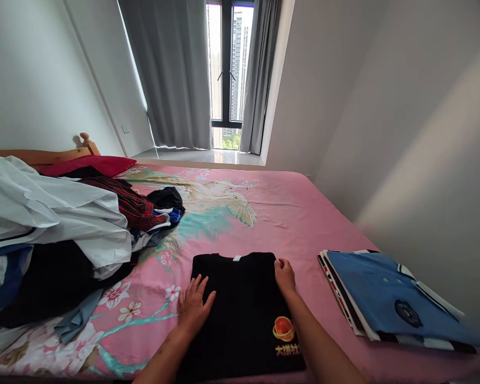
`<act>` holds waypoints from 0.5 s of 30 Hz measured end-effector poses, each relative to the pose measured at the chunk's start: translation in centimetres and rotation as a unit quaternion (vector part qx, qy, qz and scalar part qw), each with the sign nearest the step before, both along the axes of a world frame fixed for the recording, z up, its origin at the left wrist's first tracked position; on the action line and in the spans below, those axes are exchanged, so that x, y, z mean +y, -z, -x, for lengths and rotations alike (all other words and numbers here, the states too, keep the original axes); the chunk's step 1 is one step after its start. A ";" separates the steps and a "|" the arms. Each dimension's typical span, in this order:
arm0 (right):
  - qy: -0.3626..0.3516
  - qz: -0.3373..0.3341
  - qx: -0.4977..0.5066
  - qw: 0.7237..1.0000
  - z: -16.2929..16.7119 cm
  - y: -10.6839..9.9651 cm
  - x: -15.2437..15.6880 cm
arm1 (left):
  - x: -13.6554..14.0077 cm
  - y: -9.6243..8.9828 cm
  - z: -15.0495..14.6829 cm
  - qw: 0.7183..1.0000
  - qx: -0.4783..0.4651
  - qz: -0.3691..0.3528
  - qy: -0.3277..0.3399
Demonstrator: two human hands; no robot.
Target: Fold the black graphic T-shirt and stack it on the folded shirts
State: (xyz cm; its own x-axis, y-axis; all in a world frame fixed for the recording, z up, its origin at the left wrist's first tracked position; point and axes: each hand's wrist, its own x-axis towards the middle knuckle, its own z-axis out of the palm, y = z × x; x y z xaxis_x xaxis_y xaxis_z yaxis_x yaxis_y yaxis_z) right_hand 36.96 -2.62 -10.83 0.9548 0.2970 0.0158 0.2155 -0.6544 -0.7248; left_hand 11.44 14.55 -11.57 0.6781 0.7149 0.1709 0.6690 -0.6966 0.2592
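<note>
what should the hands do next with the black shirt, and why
Probably lift the folded black shirt and set it on the stack of folded clothes to the right. It already lies as a neat rectangle on the pink bedsheet, with the left hand flat on its left edge and the right hand at its top right corner, while a heap of unfolded clothes waits on the left.

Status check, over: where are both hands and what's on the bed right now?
Left hand flat on black shirt, left edge. Right hand pinching its top right corner. Folded stack to the right, loose clothes pile to the left; neither touches the shirt.
</note>
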 end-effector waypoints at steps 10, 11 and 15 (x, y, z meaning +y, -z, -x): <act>-0.013 0.078 0.029 0.996 -2.9 -0.1 1.0 | 2.2 -0.1 -1.9 0.999 0.014 -0.009 0.030; -0.010 0.082 0.026 0.996 -2.8 0.0 0.9 | 2.2 0.3 -1.8 1.000 0.020 -0.007 0.023; -0.025 0.069 -0.030 0.997 -1.6 0.5 0.9 | 2.1 0.9 -1.6 0.999 0.026 -0.015 0.024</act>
State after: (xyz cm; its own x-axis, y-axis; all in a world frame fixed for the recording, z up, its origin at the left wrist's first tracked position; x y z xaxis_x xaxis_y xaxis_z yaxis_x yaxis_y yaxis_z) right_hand 38.52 -1.69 -11.31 0.9375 0.3468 0.0288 0.2907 -0.7351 -0.6125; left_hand 12.99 16.62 -12.48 0.7202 0.6763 0.1547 0.6465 -0.7352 0.2037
